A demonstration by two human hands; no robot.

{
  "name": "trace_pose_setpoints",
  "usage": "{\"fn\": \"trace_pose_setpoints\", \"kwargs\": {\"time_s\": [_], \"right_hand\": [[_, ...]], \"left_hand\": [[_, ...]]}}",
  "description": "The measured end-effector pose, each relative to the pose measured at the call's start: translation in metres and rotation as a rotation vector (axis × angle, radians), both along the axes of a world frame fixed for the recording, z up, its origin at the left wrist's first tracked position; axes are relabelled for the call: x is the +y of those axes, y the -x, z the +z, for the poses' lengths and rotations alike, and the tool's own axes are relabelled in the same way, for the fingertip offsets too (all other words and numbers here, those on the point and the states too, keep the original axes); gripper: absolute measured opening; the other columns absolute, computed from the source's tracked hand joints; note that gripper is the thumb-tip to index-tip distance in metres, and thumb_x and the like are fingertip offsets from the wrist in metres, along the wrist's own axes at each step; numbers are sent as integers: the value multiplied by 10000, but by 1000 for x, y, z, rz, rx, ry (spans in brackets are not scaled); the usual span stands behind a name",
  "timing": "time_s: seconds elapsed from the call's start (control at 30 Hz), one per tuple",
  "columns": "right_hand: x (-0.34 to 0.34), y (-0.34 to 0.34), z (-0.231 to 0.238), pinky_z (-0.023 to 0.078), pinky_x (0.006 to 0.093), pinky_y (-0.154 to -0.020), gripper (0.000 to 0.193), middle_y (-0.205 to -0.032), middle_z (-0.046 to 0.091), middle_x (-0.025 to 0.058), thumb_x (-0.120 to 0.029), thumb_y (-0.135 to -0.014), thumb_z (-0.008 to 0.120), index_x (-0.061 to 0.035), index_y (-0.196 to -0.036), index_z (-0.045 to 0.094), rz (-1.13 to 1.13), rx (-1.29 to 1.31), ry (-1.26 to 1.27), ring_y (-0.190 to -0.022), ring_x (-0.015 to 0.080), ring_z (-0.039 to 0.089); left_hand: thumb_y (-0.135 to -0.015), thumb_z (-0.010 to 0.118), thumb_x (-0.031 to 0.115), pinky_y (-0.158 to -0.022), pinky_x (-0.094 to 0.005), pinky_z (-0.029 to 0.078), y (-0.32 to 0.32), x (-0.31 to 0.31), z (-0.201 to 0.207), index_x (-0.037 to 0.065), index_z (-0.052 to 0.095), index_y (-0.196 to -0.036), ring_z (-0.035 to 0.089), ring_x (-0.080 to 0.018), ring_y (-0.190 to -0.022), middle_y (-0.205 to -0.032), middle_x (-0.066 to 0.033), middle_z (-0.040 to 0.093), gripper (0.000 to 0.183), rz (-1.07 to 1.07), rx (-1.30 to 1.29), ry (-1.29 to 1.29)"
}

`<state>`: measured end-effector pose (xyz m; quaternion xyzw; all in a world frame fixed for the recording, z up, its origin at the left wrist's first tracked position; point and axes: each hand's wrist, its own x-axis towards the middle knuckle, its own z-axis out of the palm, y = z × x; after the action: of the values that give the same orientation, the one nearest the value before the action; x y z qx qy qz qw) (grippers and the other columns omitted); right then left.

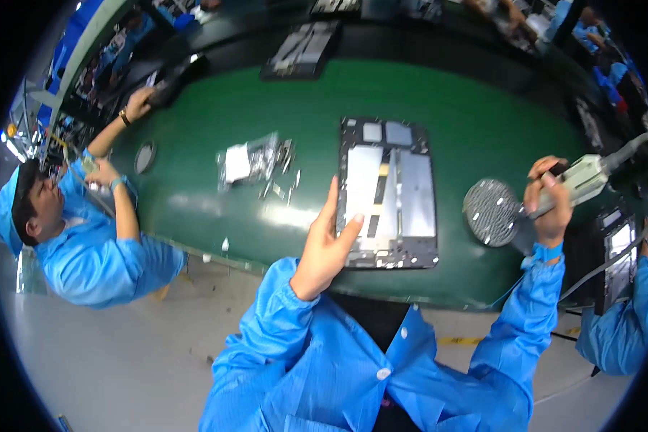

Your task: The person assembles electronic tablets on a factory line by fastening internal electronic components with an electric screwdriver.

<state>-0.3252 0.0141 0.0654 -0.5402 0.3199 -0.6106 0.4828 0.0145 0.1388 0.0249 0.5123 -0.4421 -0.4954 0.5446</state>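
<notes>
An opened tablet (417, 194) lies in front of me, its inner side up, with pale metal plates and a black frame. My left hand (324, 248) grips its left edge, thumb over the top and index finger stretched along the side. In my right hand (551, 205) is a pale electric screwdriver (587, 180), fingers closed round its front end. The screwdriver tilts down to the left, its tip beside a round dish (491, 211) with a grey, dotted-looking inside. What fills the dish is too blurred to make out.
Left of the tablet on the green table (266, 230) lie a clear plastic bag (246, 162) and small loose parts (279, 189). A co-worker (86, 230) sits at the left. Another tablet (302, 49) rests at the back. A cable (605, 266) hangs at the right.
</notes>
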Motion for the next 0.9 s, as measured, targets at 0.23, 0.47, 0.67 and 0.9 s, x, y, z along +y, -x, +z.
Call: {"fn": "trace_pose_setpoints", "kwargs": {"time_s": [0.23,0.47,0.67,0.9], "right_hand": [[-2,-21,1,372,215,-460,294,-1002,484,169,-209,-937,471,51,-1070,506,140,24,31,-484,70,420],[8,-29,9,399,230,-482,285,-974,531,208,-156,-921,482,83,-1065,538,223,-39,83,-499,92,455],[13,-47,14,401,238,-469,277,-911,548,210,-152,-916,483,84,-1050,539,214,-29,86,-486,109,457],[19,-66,20,441,254,-517,212,-787,590,174,-101,-870,550,89,-963,565,131,-70,22,-468,137,502]], "left_hand": [[-830,781,200,-786,-258,450,5,28,-1,26,477,-1446,522,-131,-902,-996,-89,559,709,125,-734,6],[-872,708,110,-705,-345,496,-34,23,0,19,686,-1093,609,-257,-836,-985,-124,607,240,345,-798,205],[-827,736,82,-705,-392,470,-119,-24,8,9,680,-934,581,-314,-805,-885,-128,585,141,117,-1078,298],[-844,711,35,-699,-372,474,-125,-31,11,1,644,-905,597,-293,-825,-851,-128,597,97,166,-941,271]]}}
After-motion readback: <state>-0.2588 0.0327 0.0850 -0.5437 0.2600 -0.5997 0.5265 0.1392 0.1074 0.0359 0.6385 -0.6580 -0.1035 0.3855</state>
